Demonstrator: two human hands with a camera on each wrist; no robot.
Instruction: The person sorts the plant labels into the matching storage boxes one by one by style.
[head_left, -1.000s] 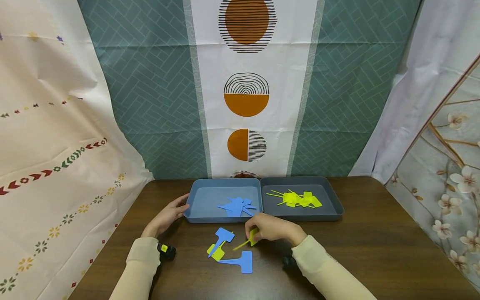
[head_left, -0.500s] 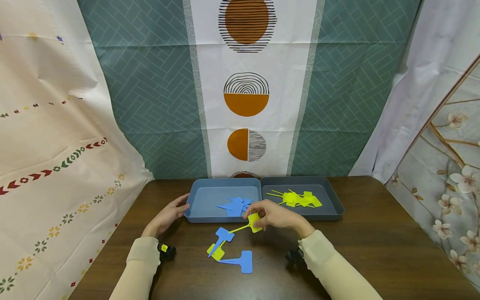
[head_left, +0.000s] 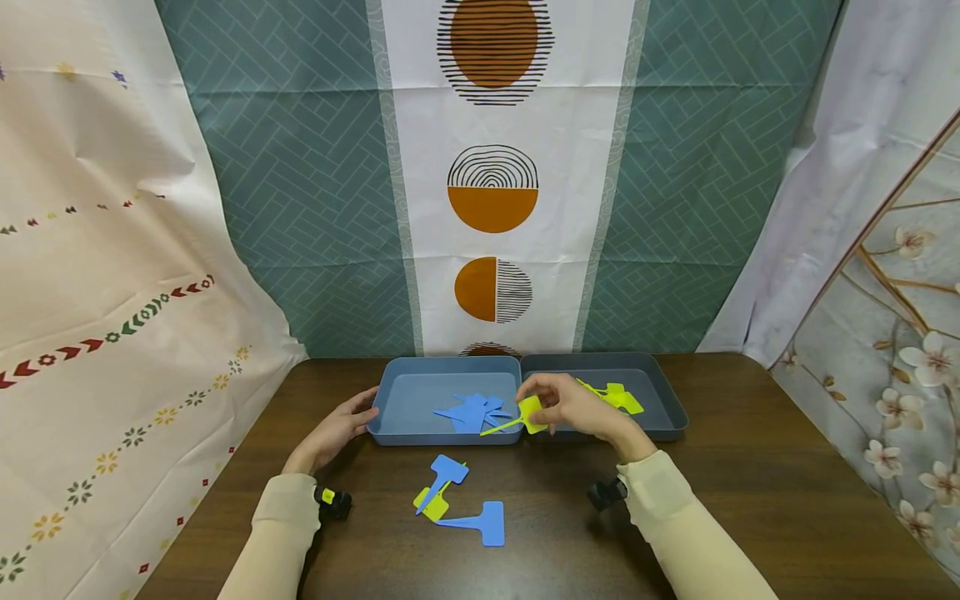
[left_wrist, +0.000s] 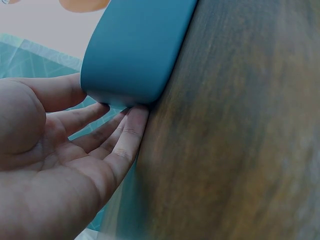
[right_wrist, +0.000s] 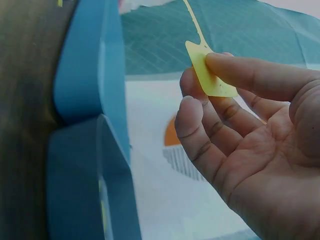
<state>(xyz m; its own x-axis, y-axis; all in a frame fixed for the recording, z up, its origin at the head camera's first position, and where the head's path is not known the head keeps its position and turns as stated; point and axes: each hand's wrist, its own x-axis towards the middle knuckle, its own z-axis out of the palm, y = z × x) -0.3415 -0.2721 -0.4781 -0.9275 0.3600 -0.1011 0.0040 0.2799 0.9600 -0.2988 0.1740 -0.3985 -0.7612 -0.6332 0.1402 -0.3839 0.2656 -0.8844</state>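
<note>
My right hand [head_left: 585,410] pinches a yellow plant label [right_wrist: 207,75] by its flat head, thumb on one face and fingers behind. It hovers over the join between two trays, the label's thin stem pointing left across the blue-grey tray [head_left: 408,392]. Blue plant labels [head_left: 474,413] lie heaped in that tray. Yellow labels [head_left: 618,397] lie in the dark grey tray [head_left: 663,404], partly hidden by my right hand. My left hand [head_left: 330,437] rests its fingertips against the left end of the blue-grey tray, fingers only slightly bent.
In front of the trays, a blue label [head_left: 447,472] lies across a yellow label [head_left: 429,506] on the wooden table [head_left: 390,558]. Another blue label [head_left: 491,523] lies beside them. A patterned cloth [head_left: 300,208] hangs behind the table.
My right hand has lifted the yellow plant label off the table and carried it away from me and to the right, up over the trays. My left hand has stayed still.
</note>
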